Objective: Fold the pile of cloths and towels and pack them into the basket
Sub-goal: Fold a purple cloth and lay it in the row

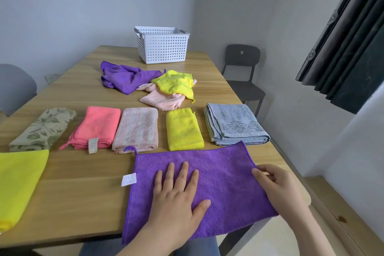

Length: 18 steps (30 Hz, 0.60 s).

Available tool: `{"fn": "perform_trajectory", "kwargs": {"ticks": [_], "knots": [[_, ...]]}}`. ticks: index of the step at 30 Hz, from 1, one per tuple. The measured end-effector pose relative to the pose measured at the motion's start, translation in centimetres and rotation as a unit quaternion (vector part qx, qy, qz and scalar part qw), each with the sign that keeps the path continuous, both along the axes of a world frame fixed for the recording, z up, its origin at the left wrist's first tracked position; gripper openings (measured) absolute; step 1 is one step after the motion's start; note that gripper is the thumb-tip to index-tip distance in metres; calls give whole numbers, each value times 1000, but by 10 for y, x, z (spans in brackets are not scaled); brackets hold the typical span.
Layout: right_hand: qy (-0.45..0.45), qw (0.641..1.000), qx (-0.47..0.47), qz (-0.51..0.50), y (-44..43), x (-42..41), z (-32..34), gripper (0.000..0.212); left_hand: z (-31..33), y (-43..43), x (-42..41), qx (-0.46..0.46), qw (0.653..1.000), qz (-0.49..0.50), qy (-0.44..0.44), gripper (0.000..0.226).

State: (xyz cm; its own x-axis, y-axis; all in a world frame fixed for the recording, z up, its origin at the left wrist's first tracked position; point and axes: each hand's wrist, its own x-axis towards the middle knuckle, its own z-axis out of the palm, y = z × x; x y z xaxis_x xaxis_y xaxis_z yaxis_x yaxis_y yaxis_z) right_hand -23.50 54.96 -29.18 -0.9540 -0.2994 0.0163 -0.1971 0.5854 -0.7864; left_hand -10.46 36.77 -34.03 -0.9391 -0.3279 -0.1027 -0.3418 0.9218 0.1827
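Desk: a long light-brown wood-grain desk (pixel 83 193) is carrying all the cloths.
Cloth in work: a flat purple microfibre cloth (pixel 228 172) is lying spread at the near edge of the desk. Its near side is hanging a little over that edge.
Left grip: the left grip (pixel 176 199), a bare hand, is pressing flat on the middle of this cloth. Its fingers are straight and spread, and it is holding nothing.
Right grip: the right grip (pixel 276 185) is pinching the right edge of the same cloth between thumb and curled fingers.
Folded row: behind it, five folded pieces are lying side by side. They are a green leaf-pattern cloth (pixel 43 129), a coral pink cloth (pixel 97 127), a pale pink mottled towel (pixel 137 129), a small yellow cloth (pixel 182 129) and a grey-blue terry towel (pixel 234 124).
Unfolded pile: a crumpled purple cloth (pixel 126 77), a crumpled yellow cloth (pixel 174 83) and a crumpled pale pink towel (pixel 162 100) are lying together further back.
Left edge: a large yellow cloth (pixel 18 183) is lying partly out of view.
Basket: a white plastic basket with round holes (pixel 164 48) is standing at the far end of the desk, just behind the pile. Its inside is not showing well.
Room: pale grey walls (pixel 83 6) are meeting behind the basket. A black plastic chair (pixel 243 72) is standing to the right of the desk, and a dark curtain (pixel 342 37) is hanging at the upper right.
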Motion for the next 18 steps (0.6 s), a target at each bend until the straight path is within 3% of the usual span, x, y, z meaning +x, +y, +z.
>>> {"fn": "perform_trajectory", "kwargs": {"ticks": [3,5,7,9,14,18], "knots": [[6,999,-40,11,-8,4,14,11,6,0,-2,16,997,0,77,91],[16,998,-58,33,-16,10,28,13,15,-6,2,135,974,41,176,79],[31,996,-62,56,-27,18,39,16,28,-15,11,253,915,94,299,42],[56,995,-47,71,-39,25,46,16,35,-30,21,349,855,139,357,20],[119,985,-1,124,-80,47,50,13,37,-67,51,529,712,242,394,23],[148,972,49,178,-108,67,44,11,34,-82,69,600,643,281,383,20]]}}
